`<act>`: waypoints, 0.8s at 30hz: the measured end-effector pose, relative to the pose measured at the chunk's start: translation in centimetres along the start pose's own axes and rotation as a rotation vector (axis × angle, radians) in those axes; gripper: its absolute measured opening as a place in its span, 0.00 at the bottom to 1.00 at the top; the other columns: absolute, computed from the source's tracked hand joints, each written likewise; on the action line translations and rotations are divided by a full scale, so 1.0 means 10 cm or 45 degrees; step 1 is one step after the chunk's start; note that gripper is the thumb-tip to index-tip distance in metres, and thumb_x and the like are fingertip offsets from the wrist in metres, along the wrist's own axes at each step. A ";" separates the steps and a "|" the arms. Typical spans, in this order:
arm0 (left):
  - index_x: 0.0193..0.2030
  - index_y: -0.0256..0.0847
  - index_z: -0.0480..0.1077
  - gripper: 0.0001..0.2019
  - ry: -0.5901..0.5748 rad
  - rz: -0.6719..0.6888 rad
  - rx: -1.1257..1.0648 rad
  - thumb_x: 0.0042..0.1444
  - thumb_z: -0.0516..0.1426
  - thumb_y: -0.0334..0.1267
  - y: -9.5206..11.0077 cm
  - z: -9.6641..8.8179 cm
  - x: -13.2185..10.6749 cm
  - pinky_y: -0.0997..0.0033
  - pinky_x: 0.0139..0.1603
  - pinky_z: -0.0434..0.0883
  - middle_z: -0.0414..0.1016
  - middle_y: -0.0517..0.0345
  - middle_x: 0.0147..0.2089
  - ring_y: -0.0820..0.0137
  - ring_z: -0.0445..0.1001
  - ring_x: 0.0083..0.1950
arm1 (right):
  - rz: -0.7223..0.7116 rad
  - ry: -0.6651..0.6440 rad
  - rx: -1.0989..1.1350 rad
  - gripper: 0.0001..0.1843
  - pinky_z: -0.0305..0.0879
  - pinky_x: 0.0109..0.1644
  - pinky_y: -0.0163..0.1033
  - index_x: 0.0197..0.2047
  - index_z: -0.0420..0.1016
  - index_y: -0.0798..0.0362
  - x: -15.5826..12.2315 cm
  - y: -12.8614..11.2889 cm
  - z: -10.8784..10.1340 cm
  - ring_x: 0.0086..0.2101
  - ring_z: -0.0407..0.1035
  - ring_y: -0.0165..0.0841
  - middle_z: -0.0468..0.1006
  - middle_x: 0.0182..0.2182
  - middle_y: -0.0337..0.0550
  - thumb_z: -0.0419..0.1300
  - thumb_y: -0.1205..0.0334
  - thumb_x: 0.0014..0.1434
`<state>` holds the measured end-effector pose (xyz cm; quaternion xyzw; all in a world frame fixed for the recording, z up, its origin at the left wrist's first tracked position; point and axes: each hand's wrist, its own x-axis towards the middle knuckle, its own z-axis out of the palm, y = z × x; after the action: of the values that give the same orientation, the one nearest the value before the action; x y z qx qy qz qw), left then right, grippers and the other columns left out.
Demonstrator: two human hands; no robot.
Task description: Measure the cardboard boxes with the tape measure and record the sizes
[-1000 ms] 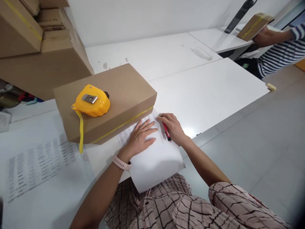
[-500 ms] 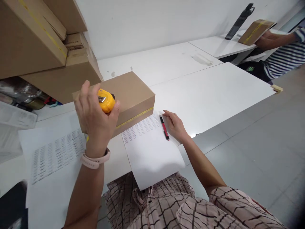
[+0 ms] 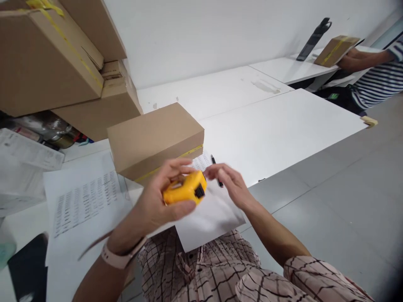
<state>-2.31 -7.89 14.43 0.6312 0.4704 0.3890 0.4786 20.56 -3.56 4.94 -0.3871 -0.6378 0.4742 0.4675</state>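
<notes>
Now lifted, the rounded yellow plastic tape measure (image 3: 187, 189) fills the left hand (image 3: 153, 205), reachable for the right hand (image 3: 233, 184), whose grip is unclear.

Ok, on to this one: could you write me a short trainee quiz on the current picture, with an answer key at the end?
1. What is the left hand holding?
2. True or false: a yellow strip runs along the side of the nearest cardboard box.
3. The pen is partly hidden from the camera by: (a) the nearest cardboard box, (b) the right hand, (c) the left hand.

Key
1: a yellow tape measure
2: true
3: b
</notes>
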 end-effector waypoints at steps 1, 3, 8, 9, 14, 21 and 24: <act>0.62 0.52 0.66 0.31 -0.084 -0.070 -0.026 0.50 0.69 0.41 -0.02 0.04 -0.08 0.69 0.37 0.77 0.78 0.54 0.54 0.64 0.79 0.45 | 0.064 -0.199 0.141 0.22 0.71 0.47 0.43 0.50 0.76 0.48 -0.05 -0.11 0.06 0.41 0.74 0.34 0.80 0.42 0.45 0.51 0.41 0.71; 0.63 0.54 0.64 0.34 -0.158 -0.188 -0.029 0.50 0.69 0.42 -0.10 0.06 -0.18 0.68 0.37 0.76 0.77 0.55 0.51 0.65 0.78 0.41 | 0.176 -0.513 0.330 0.24 0.70 0.47 0.42 0.49 0.75 0.50 -0.09 -0.26 0.14 0.40 0.73 0.33 0.79 0.41 0.44 0.52 0.38 0.69; 0.64 0.54 0.61 0.34 -0.112 -0.279 -0.041 0.52 0.68 0.43 -0.22 -0.06 -0.28 0.66 0.38 0.75 0.76 0.53 0.52 0.63 0.78 0.43 | 0.210 -0.730 0.156 0.27 0.65 0.39 0.39 0.36 0.70 0.52 0.09 -0.33 0.21 0.33 0.67 0.30 0.74 0.31 0.40 0.55 0.34 0.65; 0.64 0.54 0.61 0.34 -0.093 -0.267 -0.039 0.52 0.68 0.43 -0.22 -0.09 -0.28 0.66 0.38 0.76 0.76 0.52 0.54 0.63 0.78 0.44 | 0.171 -0.724 0.068 0.27 0.63 0.37 0.38 0.35 0.69 0.51 0.13 -0.34 0.23 0.32 0.67 0.30 0.74 0.30 0.40 0.55 0.33 0.65; 0.62 0.55 0.66 0.32 0.010 -0.140 -0.031 0.51 0.67 0.44 -0.13 -0.26 -0.30 0.61 0.44 0.79 0.72 0.51 0.64 0.58 0.79 0.51 | 0.134 -0.780 0.095 0.30 0.57 0.28 0.36 0.28 0.65 0.50 0.36 -0.43 0.46 0.24 0.63 0.28 0.70 0.22 0.36 0.54 0.30 0.63; 0.56 0.48 0.74 0.27 0.506 -0.118 0.012 0.49 0.68 0.50 0.02 -1.10 -0.32 0.56 0.49 0.80 0.78 0.48 0.59 0.52 0.80 0.53 | 0.012 -0.302 0.204 0.32 0.55 0.28 0.35 0.21 0.63 0.50 1.29 -0.57 0.25 0.21 0.57 0.25 0.64 0.17 0.33 0.62 0.31 0.57; 0.52 0.50 0.76 0.26 0.714 -0.241 0.000 0.45 0.69 0.51 -0.04 -1.70 -0.37 0.59 0.39 0.82 0.82 0.53 0.54 0.54 0.82 0.44 | 0.028 -0.105 0.119 0.31 0.54 0.28 0.35 0.20 0.58 0.50 1.86 -0.46 -0.01 0.21 0.56 0.25 0.62 0.18 0.34 0.64 0.36 0.59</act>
<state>-19.30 -7.37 17.97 0.4523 0.6410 0.5020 0.3640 15.54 12.75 13.61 -0.3519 -0.6293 0.5243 0.4530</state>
